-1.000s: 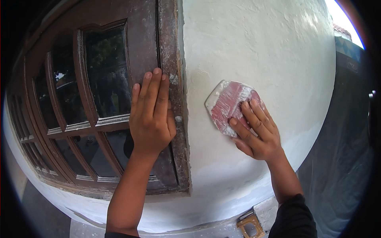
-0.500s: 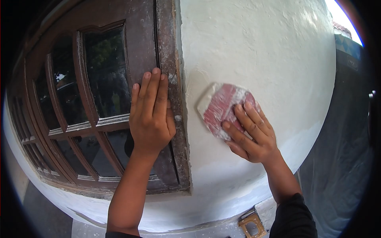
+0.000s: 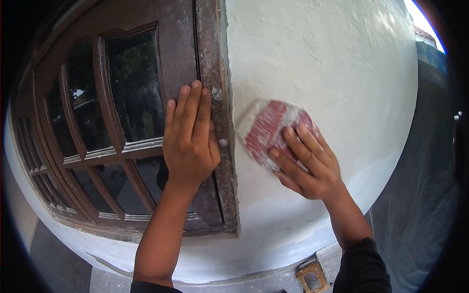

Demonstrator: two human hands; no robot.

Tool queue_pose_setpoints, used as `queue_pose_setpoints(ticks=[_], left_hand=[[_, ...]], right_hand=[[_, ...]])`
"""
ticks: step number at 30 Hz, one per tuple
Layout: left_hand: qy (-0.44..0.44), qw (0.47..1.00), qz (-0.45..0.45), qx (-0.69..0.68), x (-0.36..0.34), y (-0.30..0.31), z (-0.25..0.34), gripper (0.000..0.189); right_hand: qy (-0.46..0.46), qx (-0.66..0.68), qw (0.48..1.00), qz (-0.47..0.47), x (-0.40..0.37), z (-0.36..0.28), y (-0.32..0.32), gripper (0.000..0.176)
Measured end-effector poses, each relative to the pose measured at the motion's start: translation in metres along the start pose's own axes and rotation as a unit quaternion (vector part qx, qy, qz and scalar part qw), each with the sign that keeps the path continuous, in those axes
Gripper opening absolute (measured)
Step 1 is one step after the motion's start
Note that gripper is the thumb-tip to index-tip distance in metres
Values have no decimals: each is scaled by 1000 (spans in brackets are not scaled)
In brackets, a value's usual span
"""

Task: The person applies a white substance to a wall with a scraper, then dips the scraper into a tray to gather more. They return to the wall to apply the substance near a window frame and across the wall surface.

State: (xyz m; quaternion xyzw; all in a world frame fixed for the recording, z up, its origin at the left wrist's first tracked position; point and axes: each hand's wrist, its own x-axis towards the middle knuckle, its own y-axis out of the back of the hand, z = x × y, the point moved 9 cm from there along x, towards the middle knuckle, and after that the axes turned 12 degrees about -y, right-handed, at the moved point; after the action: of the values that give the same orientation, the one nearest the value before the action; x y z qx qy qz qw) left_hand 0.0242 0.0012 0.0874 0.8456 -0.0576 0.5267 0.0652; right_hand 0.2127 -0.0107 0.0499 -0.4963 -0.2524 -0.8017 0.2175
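Red, flat, many-sided pad smeared with white paste (image 3: 271, 126) lies between the two hands, against or very close to the wall, up and to the left of the right hand's grip.

From the left, brown wooden panel with dark glass panes (image 3: 177, 53) fills that side of the view. The left hand (image 3: 191, 155) lies palm down on its right edge, back of the hand showing, fingers straight up and nearly parallel, the little finger set slightly apart, the thumb along the side toward the wall. It holds nothing, and the forearm rises from below.

Next comes worn brown upright frame (image 3: 213, 58), with a rough plaster edge beside it. Just beyond that edge is the pad's pale, blurred upper-left end; its axis, taken outward from the grip, slants up-left toward the frame. On the cream-white wall (image 3: 332, 58), the right hand (image 3: 318, 175) is the nearer one: its fingers are spread and pressed on the pad's face, pointing up-left, with the thumb lower, by the bottom edge. Whether the thumb pinches from beneath cannot be told. The right forearm slants up-left from a black sleeve (image 3: 362, 267).
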Motion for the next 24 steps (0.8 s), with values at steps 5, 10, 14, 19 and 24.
queue_pose_setpoints(ticks=[5, 10, 14, 19, 24], left_hand=[[1, 1000, 3, -3, 0, 1, 0, 51], [-1, 1000, 6, 1, 0, -1, 0, 50], [-1, 1000, 6, 2, 0, -1, 0, 50], [-4, 1000, 10, 0, 1, 1, 0, 50], [-4, 1000, 9, 3, 0, 0, 0, 51]], right_hand=[[22, -11, 999, -30, 10, -6, -14, 45], [7, -3, 999, -33, -28, 0, -4, 44], [9, 2, 1000, -13, -8, -5, -5, 44], [17, -13, 999, -44, -26, -6, -13, 43], [8, 8, 1000, -21, -31, -5, -6, 42]])
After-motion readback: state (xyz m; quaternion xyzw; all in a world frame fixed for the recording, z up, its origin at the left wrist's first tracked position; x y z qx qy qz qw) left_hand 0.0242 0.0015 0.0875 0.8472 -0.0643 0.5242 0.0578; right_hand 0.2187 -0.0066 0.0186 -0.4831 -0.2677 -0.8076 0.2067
